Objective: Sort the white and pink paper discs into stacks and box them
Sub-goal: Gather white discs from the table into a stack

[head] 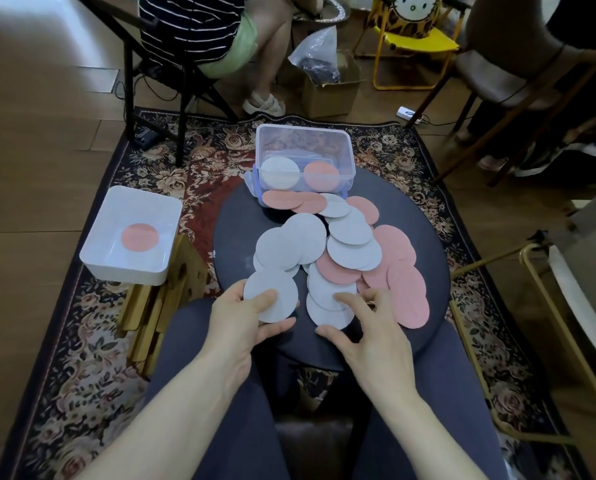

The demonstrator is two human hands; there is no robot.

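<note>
Several white discs [291, 242] and pink discs [398, 268] lie overlapping on a round dark stool [417, 216]. My left hand [244, 317] pinches a white disc [270, 289] at the stool's near left edge, thumb on top. My right hand [362, 323] hovers with curled fingers over another white disc [326, 306], fingertips touching it. A clear plastic box [345, 147] at the stool's far edge holds one white disc [280, 173] and one pink disc [321, 175]. A white tray [102, 237] on the left holds a single pink disc [140, 237].
The white tray stands on a wooden stand [165, 299] left of the stool. A patterned rug [82, 375] covers the floor. A seated person [217, 32] is beyond, with a cardboard box [331, 95], a yellow chair [417, 46] and brown chairs [518, 77] around.
</note>
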